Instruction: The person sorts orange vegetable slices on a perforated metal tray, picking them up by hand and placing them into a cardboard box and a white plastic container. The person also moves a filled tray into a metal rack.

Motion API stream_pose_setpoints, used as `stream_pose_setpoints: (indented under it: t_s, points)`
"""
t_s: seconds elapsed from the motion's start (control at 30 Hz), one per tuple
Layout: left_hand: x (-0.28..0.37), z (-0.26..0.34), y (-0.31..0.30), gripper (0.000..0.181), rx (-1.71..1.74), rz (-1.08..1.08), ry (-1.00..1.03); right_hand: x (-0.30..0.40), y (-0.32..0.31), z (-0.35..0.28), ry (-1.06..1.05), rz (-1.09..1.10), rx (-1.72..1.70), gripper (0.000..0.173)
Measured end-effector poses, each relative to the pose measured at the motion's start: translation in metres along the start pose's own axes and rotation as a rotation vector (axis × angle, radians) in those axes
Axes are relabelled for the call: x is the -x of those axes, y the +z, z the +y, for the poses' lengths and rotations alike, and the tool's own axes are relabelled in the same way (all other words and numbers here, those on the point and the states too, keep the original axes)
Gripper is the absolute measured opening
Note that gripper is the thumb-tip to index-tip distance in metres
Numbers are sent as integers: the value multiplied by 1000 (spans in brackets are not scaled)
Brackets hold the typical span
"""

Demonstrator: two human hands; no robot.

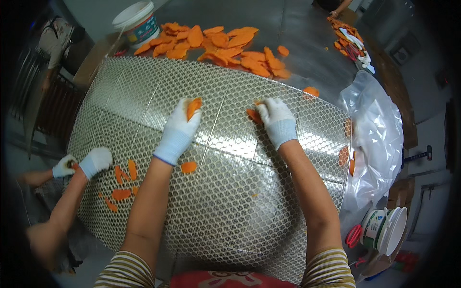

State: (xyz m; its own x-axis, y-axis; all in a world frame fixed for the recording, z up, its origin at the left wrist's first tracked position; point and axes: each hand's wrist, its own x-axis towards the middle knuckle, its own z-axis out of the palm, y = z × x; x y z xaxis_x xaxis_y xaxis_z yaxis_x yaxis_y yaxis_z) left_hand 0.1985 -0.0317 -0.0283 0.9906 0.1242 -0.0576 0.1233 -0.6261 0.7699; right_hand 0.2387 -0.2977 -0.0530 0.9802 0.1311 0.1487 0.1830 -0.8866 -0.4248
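Note:
My left hand, in a white knit glove with a pale blue cuff, holds an orange slice above a mesh drying rack. My right hand, gloved alike, has its fingers bent down at the mesh, closed on orange material; a darker orange piece shows just left of the fingers. One flat orange slice lies on the mesh below my left hand. Several smaller pieces lie on the mesh at the left. Beyond the rack's far edge, a heap of orange slices rests on the metal table.
A co-worker's gloved hands are at the rack's left edge. A white bucket stands at the back left. Clear plastic sheeting, red-handled scissors and another bucket are at the right. Another person works at the far right.

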Motion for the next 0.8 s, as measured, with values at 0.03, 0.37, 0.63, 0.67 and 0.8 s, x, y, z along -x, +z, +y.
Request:
stream_pose_setpoints:
  t_s: [0.03,0.37,0.63,0.67,0.8]
  points:
    - [22,2,-14,55,-57,-5,-78,7,7,-8,-60,-80,77,39]
    - [113,-50,-11,58,-645,-125,238,2,28,-19,-205,-17,287,24]
    - [114,-44,-12,42,-785,-205,425,1,16,-13,340,280,-338,27]
    - [111,-42,-11,41,-809,-235,420,8,14,-14,395,282,-605,27]
    - [90,-32,-20,29,-441,-218,54,66,-14,-38,538,175,-1393,29]
